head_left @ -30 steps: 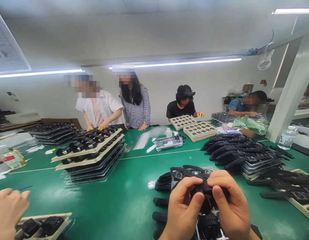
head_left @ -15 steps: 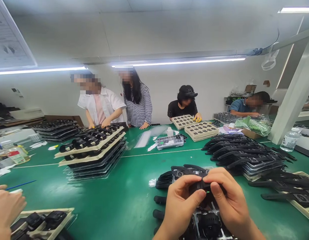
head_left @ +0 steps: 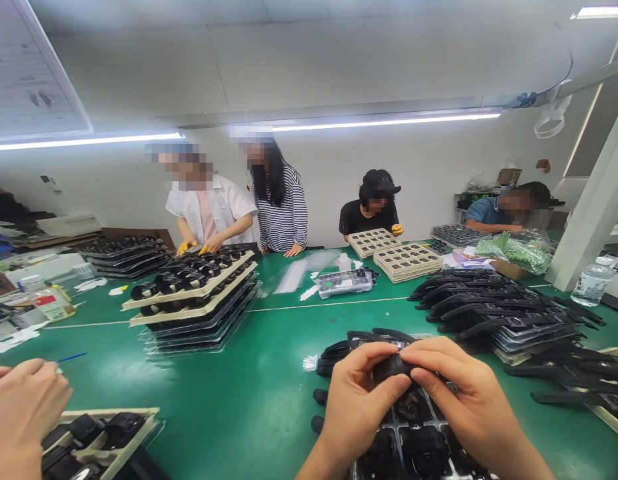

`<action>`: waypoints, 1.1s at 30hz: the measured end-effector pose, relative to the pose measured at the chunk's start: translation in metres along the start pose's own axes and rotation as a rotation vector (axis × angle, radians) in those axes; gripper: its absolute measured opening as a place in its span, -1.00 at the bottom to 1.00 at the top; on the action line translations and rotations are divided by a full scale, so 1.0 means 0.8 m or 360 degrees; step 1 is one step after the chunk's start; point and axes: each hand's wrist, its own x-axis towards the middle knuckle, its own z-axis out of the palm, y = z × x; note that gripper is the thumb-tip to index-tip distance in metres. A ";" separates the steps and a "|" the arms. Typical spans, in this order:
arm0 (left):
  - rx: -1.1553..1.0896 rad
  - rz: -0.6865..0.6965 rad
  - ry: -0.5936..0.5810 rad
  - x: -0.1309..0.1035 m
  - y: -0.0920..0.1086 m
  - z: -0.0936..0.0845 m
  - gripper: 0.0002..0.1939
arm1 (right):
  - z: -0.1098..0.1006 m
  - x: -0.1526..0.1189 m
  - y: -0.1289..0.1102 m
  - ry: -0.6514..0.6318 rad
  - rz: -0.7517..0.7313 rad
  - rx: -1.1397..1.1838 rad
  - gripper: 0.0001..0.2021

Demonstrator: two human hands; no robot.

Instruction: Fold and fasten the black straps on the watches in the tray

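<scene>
Over the green table (head_left: 269, 400), I am watching both hands working close together on 1 small black watch part (head_left: 391, 367). My left hand (head_left: 356, 407) is pinching it from the left with thumb and forefinger, and my right hand (head_left: 466, 400) is closing on it from the right, fingertips narrow and touching the part. The part is sitting raised just above the black compartment tray (head_left: 413, 447), which is lying directly beneath my wrists with other black pieces in its cells.

A co-worker's hand (head_left: 19, 417) is resting at the left edge beside a cardboard tray of watch bodies (head_left: 106, 437). Stacked trays of watches (head_left: 193, 300) are standing further up the table, and a pile of black straps (head_left: 493, 310) is lying to the right. 4 people are working along the far side.

I am judging the grip as thin: only fingertips are holding the part, so a twist or uneven squeeze could be popping it loose into the tray cells, where it would be blending in with the other black pieces. Pressing too hard could also be bending a small clip, though I cannot tell its exact shape.
</scene>
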 end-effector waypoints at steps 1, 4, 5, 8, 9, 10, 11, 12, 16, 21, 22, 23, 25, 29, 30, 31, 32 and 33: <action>0.0040 0.0025 -0.0008 0.000 0.001 -0.001 -0.72 | 0.000 0.000 0.000 -0.0004 -0.0009 0.0000 -0.78; 0.0086 0.0061 -0.0040 -0.002 0.003 -0.002 -0.75 | 0.000 -0.001 0.001 0.0007 -0.0041 -0.0020 -0.78; 0.0070 0.0051 -0.0049 -0.002 0.004 -0.003 -0.73 | 0.001 -0.002 0.002 0.0004 -0.0048 -0.0036 -0.76; -0.0024 -0.0002 -0.0050 -0.001 0.005 -0.005 -0.64 | 0.004 -0.002 0.005 0.0024 -0.0048 -0.0055 -0.68; -0.0058 -0.0017 -0.0029 0.000 0.005 -0.005 -0.60 | 0.005 -0.001 0.005 0.0060 -0.0040 -0.0034 -0.68; -0.0081 -0.0027 -0.0005 0.000 0.005 -0.005 -0.59 | 0.005 -0.001 0.005 0.0105 -0.0030 0.0000 -0.71; -0.0093 -0.0037 0.0012 0.001 0.004 -0.005 -0.59 | 0.005 -0.001 0.005 0.0140 -0.0019 0.0040 -0.76; -0.0092 -0.0040 0.0017 0.001 0.003 -0.004 -0.60 | 0.004 -0.001 0.005 0.0158 -0.0007 0.0080 -0.81; 0.0016 0.0004 -0.0022 0.000 0.002 -0.003 -0.69 | 0.002 0.000 0.002 0.0093 0.0027 0.0147 -0.88; 0.0128 0.0057 -0.0014 -0.002 0.005 -0.005 -0.76 | 0.005 0.000 0.000 0.0131 0.0002 0.0124 -0.86; 0.0133 0.0054 -0.0013 -0.003 0.006 -0.005 -0.77 | 0.006 0.000 0.000 0.0133 -0.0002 0.0108 -0.85; 0.0125 0.0051 -0.0011 -0.003 0.007 -0.005 -0.77 | 0.006 0.000 0.000 0.0126 -0.0004 0.0091 -0.84; 0.0059 0.0042 -0.0007 -0.003 0.008 -0.004 -0.72 | 0.005 0.000 0.000 0.0110 -0.0018 0.0059 -0.80; -0.0113 0.0007 -0.0022 -0.004 0.008 -0.001 -0.64 | 0.000 0.000 0.002 0.0195 -0.0022 0.0104 -0.80; -0.0124 -0.0003 -0.0004 -0.003 0.007 -0.001 -0.64 | 0.000 0.000 0.002 0.0218 -0.0010 0.0134 -0.83; -0.0123 -0.0011 0.0024 -0.003 0.006 -0.001 -0.65 | -0.001 0.000 0.003 0.0232 0.0006 0.0159 -0.84; -0.0118 -0.0019 0.0056 -0.003 0.004 -0.001 -0.66 | -0.001 -0.001 0.003 0.0233 0.0018 0.0175 -0.86; -0.0109 -0.0028 0.0080 -0.003 0.003 -0.001 -0.68 | 0.000 -0.001 0.003 0.0226 0.0027 0.0184 -0.86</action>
